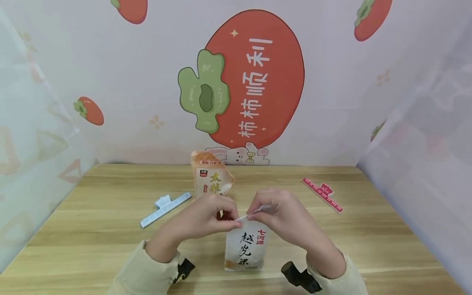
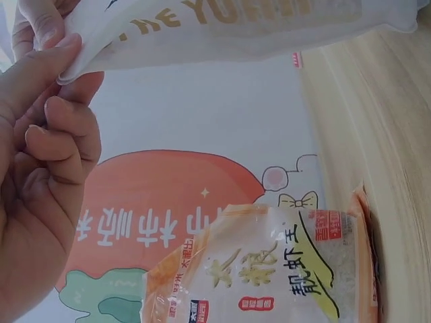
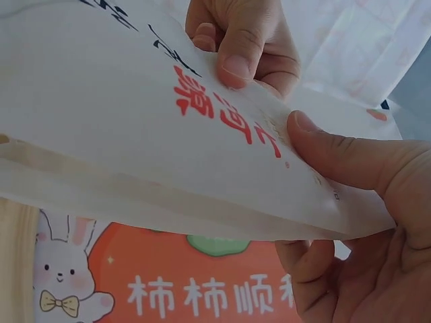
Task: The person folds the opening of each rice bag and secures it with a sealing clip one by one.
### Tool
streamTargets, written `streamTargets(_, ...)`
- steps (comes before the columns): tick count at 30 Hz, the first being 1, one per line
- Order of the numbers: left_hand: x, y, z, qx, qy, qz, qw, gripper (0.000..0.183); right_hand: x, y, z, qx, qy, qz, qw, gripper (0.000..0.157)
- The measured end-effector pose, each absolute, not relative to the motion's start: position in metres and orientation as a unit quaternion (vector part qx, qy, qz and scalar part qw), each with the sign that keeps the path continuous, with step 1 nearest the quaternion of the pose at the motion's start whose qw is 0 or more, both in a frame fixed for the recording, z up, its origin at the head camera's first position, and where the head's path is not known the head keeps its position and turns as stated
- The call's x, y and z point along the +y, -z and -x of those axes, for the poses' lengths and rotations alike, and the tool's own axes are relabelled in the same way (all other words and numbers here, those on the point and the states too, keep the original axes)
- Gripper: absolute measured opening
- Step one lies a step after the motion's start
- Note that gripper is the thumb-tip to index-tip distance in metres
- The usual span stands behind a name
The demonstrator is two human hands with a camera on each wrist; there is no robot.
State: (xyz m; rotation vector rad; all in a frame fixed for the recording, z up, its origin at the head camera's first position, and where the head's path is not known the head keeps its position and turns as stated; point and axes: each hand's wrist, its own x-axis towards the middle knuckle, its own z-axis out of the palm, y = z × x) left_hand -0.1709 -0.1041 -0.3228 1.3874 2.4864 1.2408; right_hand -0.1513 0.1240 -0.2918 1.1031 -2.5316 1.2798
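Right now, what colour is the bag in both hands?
The bag is mainly white, clearest in the right wrist view.

Head view forward and down, close wrist views, sharing white bag (image 1: 246, 246)

Bright, even light across the head view here, spreading over the pale wood-grain table (image 1: 92, 256) with only faint, soft-edged shadows near the upright white paper-like bag (image 1: 253, 248). The white printed fabric panel on the left (image 1: 33, 123) glows; the matching white fabric panel on the right (image 1: 435, 143) sits greyer. Over to the wrist views: dimmer, cooler, slightly hazy, with gold block lettering (image 2: 252, 10) going soft and the bag's face in grey shade.
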Motion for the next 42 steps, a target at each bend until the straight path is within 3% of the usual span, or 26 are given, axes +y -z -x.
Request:
streamTargets(6, -0.102, 0.32, 0.173, 0.781, -0.37, -0.501, -0.04, 0.013, 0.125, 0.291, 0.152, -0.818, -0.427, -0.381, 0.063, 0.017)
streamTargets(15, -0.099, 0.317, 0.169, 0.81, -0.361, -0.46, -0.037, 0.014, 0.127, 0.29, 0.154, -0.822, -0.423, -0.376, 0.068, 0.018)
streamTargets(22, -0.093, 0.319, 0.166, 0.791, -0.347, -0.485, -0.141, 0.005, 0.127, 0.291, 0.155, -0.818, -0.422, -0.383, 0.079, 0.017)
streamTargets(25, -0.093, 0.319, 0.167, 0.784, -0.34, -0.494, -0.162, 0.006, 0.126, 0.29, 0.155, -0.816, -0.424, -0.385, 0.077, 0.016)
streamTargets(30, -0.098, 0.319, 0.167, 0.799, -0.311, -0.493, -0.15, 0.004, 0.126, 0.289, 0.154, -0.823, -0.424, -0.372, 0.067, 0.017)
streamTargets(38, -0.107, 0.316, 0.166, 0.836, -0.289, -0.462, -0.063, 0.012, 0.126, 0.291, 0.152, -0.828, -0.424, -0.362, 0.063, 0.018)
streamTargets(42, -0.107, 0.316, 0.165, 0.835, -0.281, -0.468, -0.072, 0.018, 0.126, 0.292, 0.152, -0.822, -0.429, -0.37, 0.06, 0.017)
